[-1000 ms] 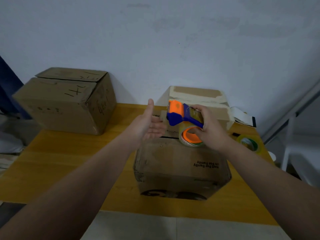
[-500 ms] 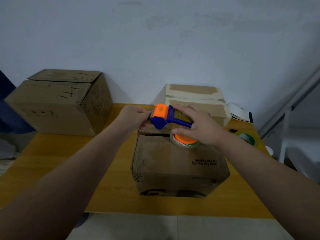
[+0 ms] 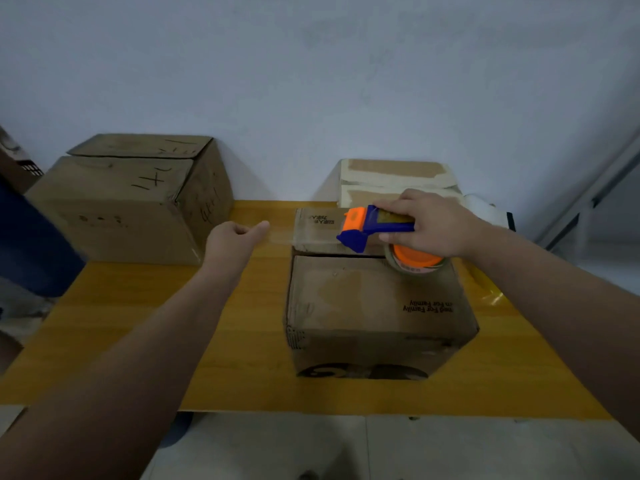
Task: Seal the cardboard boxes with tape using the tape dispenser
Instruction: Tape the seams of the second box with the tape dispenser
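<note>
A brown cardboard box (image 3: 374,306) stands on the yellow table (image 3: 138,323), its top flaps closed along a seam. My right hand (image 3: 429,226) grips the blue and orange tape dispenser (image 3: 363,230) above the box's far flap, with the tape roll (image 3: 415,263) under my palm. Left of the box, my left hand (image 3: 235,237) has curled fingers that pinch the free end of a clear tape strip (image 3: 280,237). The strip stretches from that hand to the dispenser.
A larger cardboard box (image 3: 131,199) with handwriting sits at the table's back left. A box (image 3: 394,174) with pale tape on it stands against the wall behind the dispenser. The table's front edge runs just below the middle box.
My left hand went from open, to the dispenser's mouth, then moved left with the tape end, drawing out a strip. The right hand with the dispenser stayed over the box.
</note>
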Motion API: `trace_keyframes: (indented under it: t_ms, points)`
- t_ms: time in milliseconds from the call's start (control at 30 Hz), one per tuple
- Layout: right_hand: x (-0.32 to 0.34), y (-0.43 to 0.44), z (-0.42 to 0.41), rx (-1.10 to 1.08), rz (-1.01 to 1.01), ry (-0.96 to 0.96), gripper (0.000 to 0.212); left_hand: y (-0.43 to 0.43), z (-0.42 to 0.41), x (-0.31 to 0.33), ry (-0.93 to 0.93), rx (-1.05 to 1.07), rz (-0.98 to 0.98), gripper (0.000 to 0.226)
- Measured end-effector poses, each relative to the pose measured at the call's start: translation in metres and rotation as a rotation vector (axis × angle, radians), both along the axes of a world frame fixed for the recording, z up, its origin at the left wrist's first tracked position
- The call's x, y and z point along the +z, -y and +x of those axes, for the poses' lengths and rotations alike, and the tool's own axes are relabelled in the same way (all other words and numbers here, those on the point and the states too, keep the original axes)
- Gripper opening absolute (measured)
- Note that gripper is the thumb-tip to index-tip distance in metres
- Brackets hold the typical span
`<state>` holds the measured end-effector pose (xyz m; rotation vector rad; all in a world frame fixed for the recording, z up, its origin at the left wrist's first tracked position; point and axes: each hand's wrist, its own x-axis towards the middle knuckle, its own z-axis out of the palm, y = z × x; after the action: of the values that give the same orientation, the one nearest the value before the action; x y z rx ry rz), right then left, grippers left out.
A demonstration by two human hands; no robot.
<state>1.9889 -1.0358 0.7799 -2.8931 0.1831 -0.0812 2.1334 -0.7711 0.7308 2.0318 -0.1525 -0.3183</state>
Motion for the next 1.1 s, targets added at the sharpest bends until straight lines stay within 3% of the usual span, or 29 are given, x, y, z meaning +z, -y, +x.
trace_keyframes:
  t_ms: [100,267,400,600,833,1033,1100]
  points:
    - [-0.005,-0.004,0.005,-0.009,-0.025,-0.001,0.062,0.001,-0.002,-0.012,0.064,0.021,0.04,0.043]
    - [-0.013,-0.01,0.004,0.01,-0.188,0.037,0.066,0.0,-0.002,-0.025,0.084,0.034,-0.03,0.04]
    - [-0.012,-0.013,0.004,0.016,-0.173,0.038,0.064,-0.002,-0.002,-0.03,0.118,0.028,-0.039,0.043]
    - [-0.008,-0.018,0.006,0.034,-0.344,0.035,0.066,-0.001,-0.002,-0.034,0.092,0.019,-0.029,0.045]
    - [-0.015,-0.02,0.008,0.026,-0.346,0.019,0.065,0.003,-0.002,-0.047,0.041,0.017,0.022,0.05]
    - [-0.018,-0.017,0.011,0.029,-0.334,0.01,0.066,0.011,-0.009,-0.051,-0.161,-0.047,0.088,0.044]
    - [-0.019,-0.016,0.011,0.027,-0.327,0.009,0.066,0.013,-0.008,-0.052,-0.349,-0.034,0.027,0.061]
